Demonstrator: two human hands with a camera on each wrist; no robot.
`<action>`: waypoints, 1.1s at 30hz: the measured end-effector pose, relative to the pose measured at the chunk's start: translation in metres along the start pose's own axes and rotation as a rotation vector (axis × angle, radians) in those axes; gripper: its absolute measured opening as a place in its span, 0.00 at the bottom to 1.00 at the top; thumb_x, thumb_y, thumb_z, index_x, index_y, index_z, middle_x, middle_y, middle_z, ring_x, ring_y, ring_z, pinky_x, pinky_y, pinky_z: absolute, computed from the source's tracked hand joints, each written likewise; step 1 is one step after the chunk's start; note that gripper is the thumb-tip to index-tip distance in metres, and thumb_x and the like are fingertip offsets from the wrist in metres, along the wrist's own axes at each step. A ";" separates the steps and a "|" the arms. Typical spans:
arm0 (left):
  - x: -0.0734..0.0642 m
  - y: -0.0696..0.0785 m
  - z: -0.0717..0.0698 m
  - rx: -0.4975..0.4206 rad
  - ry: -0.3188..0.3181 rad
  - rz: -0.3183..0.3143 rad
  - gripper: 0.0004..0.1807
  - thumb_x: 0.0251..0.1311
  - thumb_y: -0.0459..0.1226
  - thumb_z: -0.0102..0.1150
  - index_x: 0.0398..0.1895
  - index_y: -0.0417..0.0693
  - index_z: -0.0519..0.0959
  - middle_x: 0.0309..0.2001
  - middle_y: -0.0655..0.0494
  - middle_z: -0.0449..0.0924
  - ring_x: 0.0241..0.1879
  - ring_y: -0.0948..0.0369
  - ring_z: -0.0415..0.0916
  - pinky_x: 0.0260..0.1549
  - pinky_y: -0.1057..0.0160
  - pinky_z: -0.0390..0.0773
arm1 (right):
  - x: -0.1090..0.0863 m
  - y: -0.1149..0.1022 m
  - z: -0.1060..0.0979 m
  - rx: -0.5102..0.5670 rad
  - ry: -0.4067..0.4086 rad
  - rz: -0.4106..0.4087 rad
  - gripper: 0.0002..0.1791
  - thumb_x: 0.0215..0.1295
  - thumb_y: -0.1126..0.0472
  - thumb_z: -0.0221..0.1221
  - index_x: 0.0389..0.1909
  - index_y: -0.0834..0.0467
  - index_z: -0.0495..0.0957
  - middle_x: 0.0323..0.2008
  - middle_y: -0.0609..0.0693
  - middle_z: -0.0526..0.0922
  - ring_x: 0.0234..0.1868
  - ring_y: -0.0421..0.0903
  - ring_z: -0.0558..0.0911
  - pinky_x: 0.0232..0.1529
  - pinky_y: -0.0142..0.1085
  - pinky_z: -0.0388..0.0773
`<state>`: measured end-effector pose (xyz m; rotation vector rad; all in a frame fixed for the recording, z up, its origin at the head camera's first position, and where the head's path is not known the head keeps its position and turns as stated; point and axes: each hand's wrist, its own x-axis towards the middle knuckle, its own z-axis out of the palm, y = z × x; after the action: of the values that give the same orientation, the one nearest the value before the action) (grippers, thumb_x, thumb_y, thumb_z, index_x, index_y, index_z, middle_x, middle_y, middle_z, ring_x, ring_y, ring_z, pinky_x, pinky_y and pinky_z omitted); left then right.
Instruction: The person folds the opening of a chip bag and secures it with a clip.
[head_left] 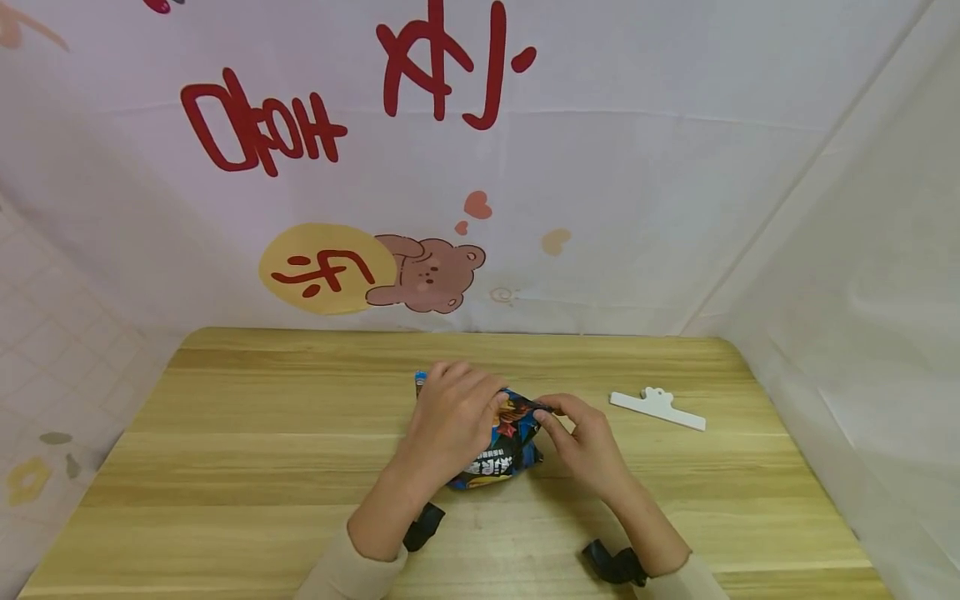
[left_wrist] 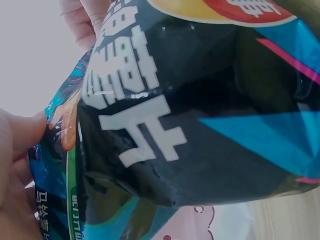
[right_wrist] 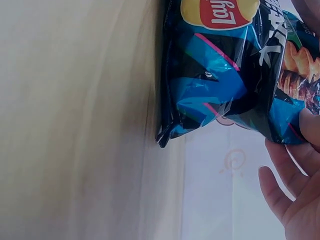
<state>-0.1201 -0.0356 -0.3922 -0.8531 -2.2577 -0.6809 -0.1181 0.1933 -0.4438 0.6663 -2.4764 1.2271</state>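
A black and blue bag of Lay's potato chips (head_left: 504, 457) is between both hands at the middle of the table, its upper part folded over. My left hand (head_left: 453, 412) lies across the far left part of the bag, fingers bent over it and gripping it. With thumb and fingers my right hand (head_left: 588, 442) pinches the bag's right corner. In the right wrist view that corner sits between the right thumb and fingers (right_wrist: 280, 160). Large white lettering shows on the bag (left_wrist: 200, 150) in the left wrist view. The bag's far side is hidden under the left hand.
A long white clip (head_left: 658, 408) lies on the wooden table (head_left: 247, 467) to the right of the right hand. Behind the table hangs a white printed cloth (head_left: 622, 183) with red characters and a bear. Black straps (head_left: 617, 562) are at the wrists.
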 end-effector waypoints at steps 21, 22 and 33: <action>0.001 -0.004 0.002 -0.002 0.036 0.016 0.02 0.63 0.32 0.73 0.36 0.47 0.88 0.35 0.57 0.88 0.37 0.57 0.81 0.41 0.56 0.74 | 0.001 0.008 -0.006 0.056 -0.029 0.001 0.07 0.67 0.72 0.66 0.38 0.57 0.87 0.36 0.43 0.87 0.41 0.40 0.83 0.44 0.35 0.81; 0.001 -0.004 0.002 -0.003 0.036 0.017 0.02 0.63 0.32 0.73 0.35 0.48 0.88 0.35 0.57 0.88 0.37 0.57 0.81 0.40 0.57 0.74 | 0.000 0.008 -0.006 0.056 -0.029 0.000 0.08 0.67 0.72 0.66 0.37 0.56 0.87 0.36 0.43 0.87 0.40 0.40 0.83 0.44 0.34 0.80; 0.001 -0.005 0.003 -0.009 0.037 0.036 0.07 0.61 0.27 0.71 0.35 0.49 0.88 0.36 0.57 0.88 0.36 0.57 0.80 0.39 0.57 0.72 | 0.001 0.011 -0.006 0.052 -0.009 -0.047 0.11 0.63 0.74 0.68 0.36 0.54 0.88 0.36 0.44 0.87 0.39 0.40 0.83 0.42 0.32 0.80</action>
<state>-0.1250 -0.0368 -0.3948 -0.8760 -2.2031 -0.6856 -0.1240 0.2034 -0.4468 0.7405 -2.4298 1.2774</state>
